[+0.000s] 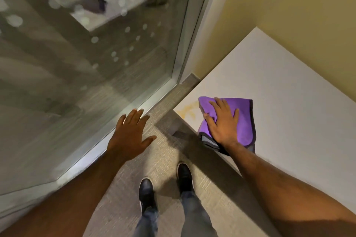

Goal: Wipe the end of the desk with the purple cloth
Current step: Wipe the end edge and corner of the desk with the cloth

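Note:
A white desk (pixel 289 92) fills the right side of the head view, its end corner near the middle. A folded purple cloth (pixel 244 121) with a dark grey edge lies on that corner, partly overhanging the front edge. My right hand (pixel 223 121) presses flat on the cloth, fingers spread. Just left of the cloth a yellowish smear (pixel 187 110) marks the desk surface. My left hand (pixel 131 132) hovers over the floor, fingers apart, holding nothing.
A frosted glass wall (pixel 86 63) with a metal frame (pixel 185 48) runs along the left. A yellow wall (pixel 289 5) backs the desk. Grey carpet (pixel 123 188) lies below, with my two dark shoes (pixel 146 192) on it.

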The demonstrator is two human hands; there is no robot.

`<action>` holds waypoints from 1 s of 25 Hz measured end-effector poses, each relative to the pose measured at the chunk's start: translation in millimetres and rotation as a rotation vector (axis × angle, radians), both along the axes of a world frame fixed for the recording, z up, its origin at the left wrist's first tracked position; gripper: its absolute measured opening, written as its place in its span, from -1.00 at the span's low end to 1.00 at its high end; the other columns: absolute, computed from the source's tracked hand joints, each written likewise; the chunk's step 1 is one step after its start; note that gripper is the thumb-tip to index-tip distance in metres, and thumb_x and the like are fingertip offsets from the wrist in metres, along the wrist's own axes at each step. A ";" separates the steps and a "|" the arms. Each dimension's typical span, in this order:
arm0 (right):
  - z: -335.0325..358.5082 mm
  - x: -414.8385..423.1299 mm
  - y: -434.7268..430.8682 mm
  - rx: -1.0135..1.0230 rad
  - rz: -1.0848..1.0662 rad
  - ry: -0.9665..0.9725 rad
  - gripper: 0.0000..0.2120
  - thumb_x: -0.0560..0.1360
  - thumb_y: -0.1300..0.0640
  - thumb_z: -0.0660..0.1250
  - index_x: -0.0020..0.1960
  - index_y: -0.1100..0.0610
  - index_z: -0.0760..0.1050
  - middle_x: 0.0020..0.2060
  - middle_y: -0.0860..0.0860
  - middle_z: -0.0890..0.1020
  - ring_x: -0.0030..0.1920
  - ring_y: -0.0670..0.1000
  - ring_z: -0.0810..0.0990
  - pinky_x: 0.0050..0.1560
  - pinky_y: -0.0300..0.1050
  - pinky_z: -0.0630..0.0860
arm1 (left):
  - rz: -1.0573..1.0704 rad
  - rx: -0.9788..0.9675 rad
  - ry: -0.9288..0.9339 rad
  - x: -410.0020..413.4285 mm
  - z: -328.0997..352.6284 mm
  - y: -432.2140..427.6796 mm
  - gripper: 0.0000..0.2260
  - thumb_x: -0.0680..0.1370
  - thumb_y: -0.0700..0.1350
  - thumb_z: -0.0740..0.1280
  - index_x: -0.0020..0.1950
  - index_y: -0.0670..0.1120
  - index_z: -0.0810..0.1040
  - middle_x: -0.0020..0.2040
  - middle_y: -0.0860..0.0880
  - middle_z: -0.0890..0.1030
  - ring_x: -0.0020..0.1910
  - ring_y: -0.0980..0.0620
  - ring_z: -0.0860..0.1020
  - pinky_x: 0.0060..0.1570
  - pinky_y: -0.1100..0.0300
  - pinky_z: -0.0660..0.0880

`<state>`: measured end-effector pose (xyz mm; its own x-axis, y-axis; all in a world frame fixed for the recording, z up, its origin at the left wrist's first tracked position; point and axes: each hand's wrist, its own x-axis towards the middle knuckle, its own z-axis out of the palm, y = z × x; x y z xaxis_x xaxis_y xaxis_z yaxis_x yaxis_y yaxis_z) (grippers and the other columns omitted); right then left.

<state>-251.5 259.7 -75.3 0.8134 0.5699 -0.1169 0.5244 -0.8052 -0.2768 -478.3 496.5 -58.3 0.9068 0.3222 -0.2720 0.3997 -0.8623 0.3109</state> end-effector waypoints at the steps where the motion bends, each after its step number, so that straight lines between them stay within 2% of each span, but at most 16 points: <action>1: -1.3 3.2 2.3 -0.023 -0.066 0.009 -0.52 0.62 -0.20 0.03 0.50 -0.12 0.23 0.57 -0.03 0.24 0.58 0.09 0.13 0.49 0.41 -0.05 | -0.035 0.005 -0.028 -2.5 -0.7 -1.5 -0.25 0.50 0.42 0.00 0.55 -0.02 0.19 0.61 -0.10 0.14 0.61 -0.09 0.03 0.53 -0.09 -0.09; 4: 0.8 20.0 47.6 -0.018 -0.213 0.039 -0.52 0.64 -0.17 0.04 0.53 -0.12 0.19 0.58 -0.02 0.22 0.59 0.12 0.09 0.48 0.49 -0.05 | -0.079 0.047 -0.077 -7.7 -4.0 3.6 -0.16 0.45 0.51 -0.04 0.57 0.01 0.14 0.63 -0.08 0.03 0.61 -0.07 -0.11 0.53 -0.10 -0.17; 7: 2.5 7.9 78.8 0.001 -0.023 0.043 -0.52 0.63 -0.18 0.06 0.51 -0.09 0.25 0.57 -0.02 0.23 0.59 0.09 0.10 0.48 0.46 -0.11 | -0.076 0.059 -0.049 -10.0 -11.6 9.2 -0.07 0.39 0.57 -0.08 0.60 0.03 -0.01 0.63 -0.07 -0.15 0.59 -0.06 -0.25 0.54 -0.15 -0.22; 9: 3.2 -9.3 62.3 0.050 0.106 0.080 -0.52 0.62 -0.21 0.05 0.51 -0.12 0.26 0.57 -0.07 0.23 0.59 0.03 0.08 0.50 0.45 -0.14 | -0.080 0.053 -0.031 -13.1 -14.4 10.3 -0.06 0.39 0.58 -0.10 0.60 0.02 -0.04 0.63 -0.07 -0.18 0.59 -0.06 -0.26 0.55 -0.17 -0.21; 11: 7.5 -18.0 28.5 0.122 0.103 0.108 -0.49 0.60 -0.25 0.01 0.50 -0.14 0.26 0.56 -0.10 0.25 0.59 -0.02 0.08 0.52 0.40 -0.12 | -0.082 0.046 -0.040 -15.6 -15.0 12.2 -0.06 0.40 0.57 -0.09 0.60 -0.01 0.01 0.64 -0.09 -0.11 0.60 -0.08 -0.21 0.55 -0.18 -0.16; 13: 12.3 -9.1 8.8 0.150 -0.008 0.120 -0.48 0.60 -0.24 0.02 0.51 -0.11 0.25 0.56 -0.08 0.26 0.59 -0.01 0.09 0.53 0.37 -0.11 | -0.093 0.045 -0.065 -17.1 -17.5 12.0 -0.07 0.40 0.56 -0.06 0.58 -0.04 0.11 0.63 -0.13 0.02 0.61 -0.10 -0.09 0.55 -0.19 -0.09; 16: 14.7 17.4 35.7 0.118 -0.183 0.127 -0.52 0.65 -0.14 0.08 0.53 -0.06 0.22 0.57 -0.03 0.24 0.59 0.06 0.09 0.53 0.38 -0.12 | -0.072 0.036 -0.080 -17.6 -24.1 11.1 -0.06 0.39 0.57 -0.05 0.56 -0.05 0.18 0.62 -0.15 0.12 0.61 -0.13 0.01 0.53 -0.20 -0.06; 19: 13.3 17.9 56.4 0.070 -0.043 0.132 -0.53 0.65 -0.13 0.09 0.53 -0.08 0.24 0.58 -0.03 0.21 0.60 0.07 0.06 0.53 0.38 -0.13 | -0.064 0.008 -0.086 -19.5 -31.7 5.6 -0.06 0.39 0.57 -0.05 0.57 -0.03 0.15 0.62 -0.14 0.09 0.61 -0.11 -0.01 0.54 -0.20 -0.08; 21: 9.5 3.1 31.5 0.089 0.065 0.139 -0.53 0.63 -0.15 0.08 0.52 -0.14 0.23 0.59 -0.06 0.19 0.60 0.03 0.05 0.53 0.37 -0.13 | -0.073 0.003 -0.088 -23.1 -33.9 1.3 -0.06 0.39 0.57 -0.04 0.57 -0.03 0.15 0.62 -0.15 0.10 0.61 -0.12 0.02 0.54 -0.21 -0.06; 23: 7.6 -9.2 -10.4 0.090 0.035 0.096 -0.54 0.62 -0.16 0.06 0.51 -0.20 0.23 0.58 -0.10 0.19 0.60 0.00 0.05 0.54 0.36 -0.12 | -0.064 0.001 -0.098 -26.6 -34.3 0.6 -0.07 0.39 0.57 -0.04 0.57 -0.03 0.16 0.61 -0.15 0.13 0.60 -0.13 0.05 0.54 -0.23 -0.02; 25: 6.4 -9.2 -34.9 0.106 -0.095 0.094 -0.53 0.61 -0.20 0.05 0.51 -0.19 0.22 0.58 -0.09 0.20 0.60 0.01 0.06 0.53 0.35 -0.13 | -0.069 0.007 -0.093 -32.7 -37.0 2.8 -0.06 0.38 0.58 -0.04 0.57 -0.02 0.15 0.61 -0.15 0.14 0.60 -0.12 0.06 0.54 -0.23 -0.01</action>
<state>-260.7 224.8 -68.9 0.8523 0.5042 -0.1390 0.4150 -0.8137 -0.4070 -510.9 499.4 -95.3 0.9481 0.2601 -0.1830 0.3091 -0.8891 0.3376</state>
